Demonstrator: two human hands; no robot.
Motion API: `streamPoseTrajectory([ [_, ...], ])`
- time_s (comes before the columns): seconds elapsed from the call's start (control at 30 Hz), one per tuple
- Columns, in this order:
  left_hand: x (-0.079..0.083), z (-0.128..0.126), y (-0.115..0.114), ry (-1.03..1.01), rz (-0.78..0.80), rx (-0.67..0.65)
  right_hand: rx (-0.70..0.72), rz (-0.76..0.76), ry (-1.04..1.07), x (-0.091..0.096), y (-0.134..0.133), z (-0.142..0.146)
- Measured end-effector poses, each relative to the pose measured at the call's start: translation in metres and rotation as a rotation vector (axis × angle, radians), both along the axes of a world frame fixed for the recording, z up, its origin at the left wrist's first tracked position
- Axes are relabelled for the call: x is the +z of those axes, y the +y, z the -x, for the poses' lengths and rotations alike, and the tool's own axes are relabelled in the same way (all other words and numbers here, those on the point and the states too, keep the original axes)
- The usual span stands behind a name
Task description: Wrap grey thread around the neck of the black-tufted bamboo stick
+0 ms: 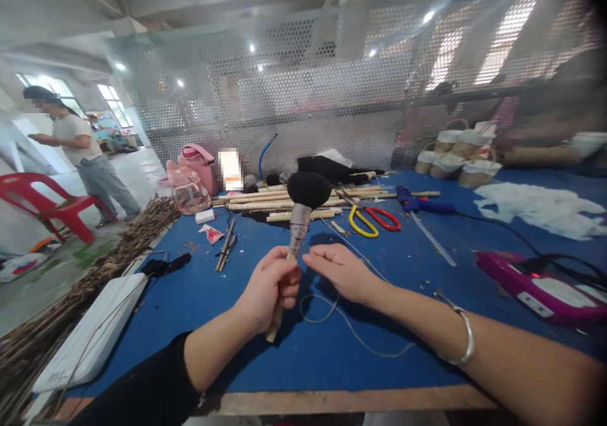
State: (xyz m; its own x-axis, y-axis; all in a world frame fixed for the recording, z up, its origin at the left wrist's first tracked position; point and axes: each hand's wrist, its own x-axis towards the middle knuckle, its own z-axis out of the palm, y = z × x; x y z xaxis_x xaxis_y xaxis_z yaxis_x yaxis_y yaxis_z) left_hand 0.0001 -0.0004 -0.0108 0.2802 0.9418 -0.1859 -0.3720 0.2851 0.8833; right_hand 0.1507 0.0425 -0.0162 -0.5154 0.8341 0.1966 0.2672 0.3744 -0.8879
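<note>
Head view: our left hand (270, 287) is closed around the stick (298, 230) with a black ball on top, above the blue worktop (403, 356). Its top part looks wound, the bottom bare. Our right hand (339, 271) pinches the loose string (351, 328).

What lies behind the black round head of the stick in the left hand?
Pale wooden sticks on the blue table, and a black cloth farther back. The head covers their middle parts.
</note>
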Motion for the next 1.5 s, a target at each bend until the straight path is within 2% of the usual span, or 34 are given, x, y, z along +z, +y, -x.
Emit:
streamPoseTrajectory([
  [0.17, 0.003, -0.013, 0.003, -0.052, -0.099, 0.087, -0.003, -0.008, 0.035, 0.002, 0.004, -0.006],
  [0.27, 0.003, -0.021, 0.009, -0.077, -0.062, 0.09, 0.021, 0.059, 0.124, 0.004, 0.008, -0.01],
  [0.4, -0.006, -0.022, 0.015, -0.112, -0.002, 0.057, 0.06, 0.147, 0.182, 0.003, 0.01, -0.015],
  [0.53, -0.013, -0.015, 0.014, -0.113, -0.035, -0.049, 0.053, 0.026, 0.107, 0.005, 0.008, -0.017],
  [0.63, -0.011, -0.014, 0.01, -0.116, -0.03, -0.023, 0.047, -0.029, 0.06, 0.006, 0.008, -0.017],
  [0.8, -0.005, -0.017, 0.0, -0.069, 0.006, 0.094, 0.141, 0.085, 0.171, 0.0, 0.006, -0.013],
  [0.93, -0.002, -0.016, -0.007, -0.036, 0.057, 0.098, 0.2, 0.197, 0.275, -0.004, 0.001, -0.008],
  [1.13, -0.001, -0.018, -0.011, -0.126, 0.129, 0.061, 0.172, 0.302, 0.33, -0.003, 0.001, -0.007],
  [1.33, -0.001, -0.019, -0.011, -0.116, 0.019, 0.029, 0.216, 0.407, 0.429, -0.004, 0.005, -0.007],
  [1.5, -0.003, -0.019, -0.01, -0.068, -0.011, 0.081, 0.246, 0.458, 0.462, -0.005, 0.007, -0.01],
])
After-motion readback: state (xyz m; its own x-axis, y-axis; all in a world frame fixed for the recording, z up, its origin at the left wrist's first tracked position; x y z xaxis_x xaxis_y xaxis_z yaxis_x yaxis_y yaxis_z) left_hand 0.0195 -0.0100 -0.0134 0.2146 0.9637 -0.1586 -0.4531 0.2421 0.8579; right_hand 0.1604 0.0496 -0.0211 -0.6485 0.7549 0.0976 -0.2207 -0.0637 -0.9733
